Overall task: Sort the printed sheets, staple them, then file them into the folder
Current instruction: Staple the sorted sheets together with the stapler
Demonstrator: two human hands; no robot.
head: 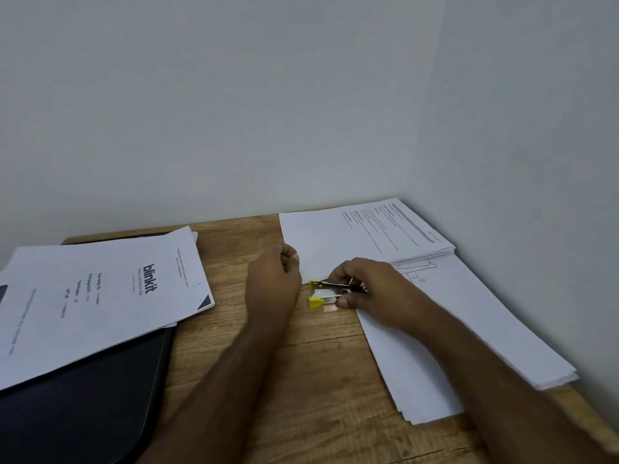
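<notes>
Two bare forearms, no sleeves in view; hands without rings or watch

Plain pale grey-white walls meeting in a corner at the right rear, a brown wooden table with visible grain pushed into that corner, soft even light, faint shadow along the right wall
</notes>
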